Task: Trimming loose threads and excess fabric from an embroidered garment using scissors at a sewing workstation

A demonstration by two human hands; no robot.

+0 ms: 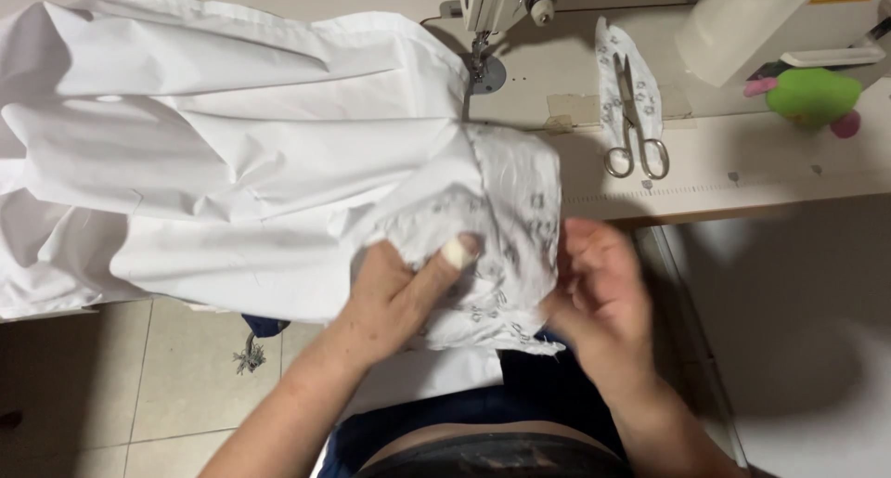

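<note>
A large white garment [223, 153] spreads over the left of the sewing table and hangs off its front edge. Its near end is a patterned white cuff piece [515, 209] with small grey prints. My left hand [404, 292] pinches the crumpled patterned fabric from below, a white bandage on one fingertip. My right hand [599, 297], blurred, grips the right edge of the same patterned piece. Both hands are in front of the table edge, over my lap.
The sewing machine head [497, 5] and its needle plate [484, 74] stand at the back centre. Scissors [634, 130] lie on a patterned fabric strip [613, 60] to the right. A green and pink soft toy [815, 96] sits at the far right. Tiled floor [111, 385] lies at lower left.
</note>
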